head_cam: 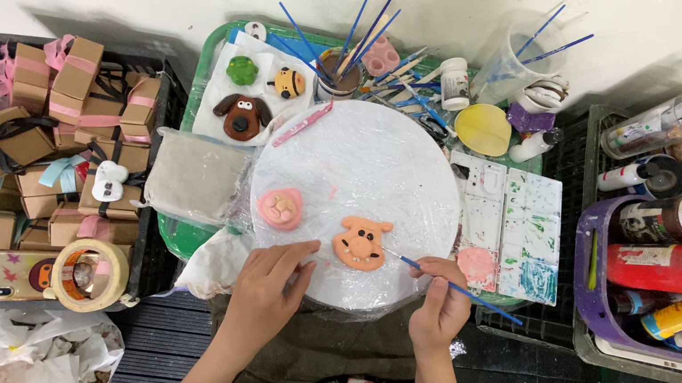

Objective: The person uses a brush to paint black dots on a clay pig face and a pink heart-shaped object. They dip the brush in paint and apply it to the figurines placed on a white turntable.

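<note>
right hand (439, 298) grips blue brush (453, 285) | left hand (274, 276) – fingers together on round board (362, 168) | brown boxes (53, 130) – left crate

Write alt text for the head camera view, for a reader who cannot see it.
Seen from above, the right hand touches a thin blue-handled paintbrush to an orange clay animal face on a round white plastic-wrapped board, while the left hand rests at the board's edge. A pink clay face lies nearby.
</note>
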